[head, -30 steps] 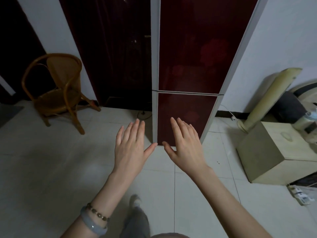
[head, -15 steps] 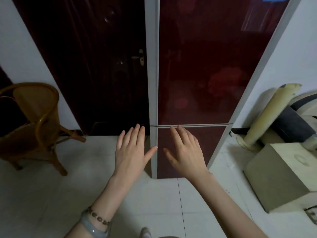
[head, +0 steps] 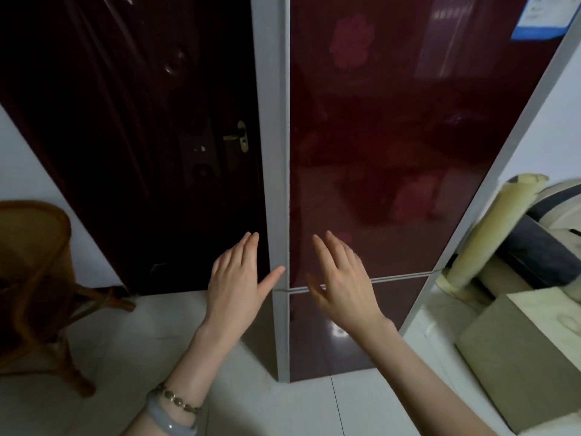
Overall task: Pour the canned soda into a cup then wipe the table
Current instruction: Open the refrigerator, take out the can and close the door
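No soda can, cup or table shows in the head view. A tall dark red fridge (head: pixel 393 152) with grey edges stands right in front of me, its doors closed. My left hand (head: pixel 239 281) is held up open, fingers apart, just left of the fridge's grey corner edge, holding nothing. My right hand (head: pixel 342 284) is also open and empty, raised in front of the seam between the upper and lower fridge doors. Bracelets circle my left wrist.
A dark door (head: pixel 141 136) with a brass handle (head: pixel 239 138) is left of the fridge. A rattan chair (head: pixel 34 278) stands at far left. At right sit a pale box (head: pixel 528 350), a rolled mat (head: pixel 490 228) and dark cushions. The floor is white tile.
I have come closer to the fridge and the view has tilted up. Both hands stay open and have risen toward the seam between the fridge doors.
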Available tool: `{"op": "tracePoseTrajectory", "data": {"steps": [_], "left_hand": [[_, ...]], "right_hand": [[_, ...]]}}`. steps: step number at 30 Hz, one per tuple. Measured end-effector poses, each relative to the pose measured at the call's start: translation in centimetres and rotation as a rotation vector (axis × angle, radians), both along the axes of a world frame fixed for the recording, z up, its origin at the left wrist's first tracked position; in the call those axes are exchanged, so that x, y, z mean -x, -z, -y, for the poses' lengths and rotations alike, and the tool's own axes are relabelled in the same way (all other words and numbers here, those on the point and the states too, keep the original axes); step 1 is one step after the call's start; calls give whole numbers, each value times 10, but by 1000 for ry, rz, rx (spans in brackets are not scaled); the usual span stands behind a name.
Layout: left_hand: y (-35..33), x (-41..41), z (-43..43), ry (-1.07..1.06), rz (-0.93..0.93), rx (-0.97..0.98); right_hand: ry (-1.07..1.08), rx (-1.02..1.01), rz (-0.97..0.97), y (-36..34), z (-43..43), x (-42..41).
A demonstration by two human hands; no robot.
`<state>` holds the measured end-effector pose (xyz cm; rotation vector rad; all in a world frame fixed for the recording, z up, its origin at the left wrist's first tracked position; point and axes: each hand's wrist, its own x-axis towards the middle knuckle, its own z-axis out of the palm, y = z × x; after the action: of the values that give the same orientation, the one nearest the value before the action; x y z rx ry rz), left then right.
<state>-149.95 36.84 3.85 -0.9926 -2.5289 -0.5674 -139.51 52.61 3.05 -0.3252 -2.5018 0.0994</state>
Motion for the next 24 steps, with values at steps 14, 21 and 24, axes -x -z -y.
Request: {"op": "tracePoseTrajectory", "data": {"steps": [14,21,24], "left_hand": [[-56,124,-101,126,403,-377],[-57,121,-111,98,446,-556],[-58,123,-110,92,462,-547]], "right_hand": [[-54,-286,22,-46,-84,122],[-50,-255,50,-34,-90,131],[-59,-235,86,-37,-89,128]]}}
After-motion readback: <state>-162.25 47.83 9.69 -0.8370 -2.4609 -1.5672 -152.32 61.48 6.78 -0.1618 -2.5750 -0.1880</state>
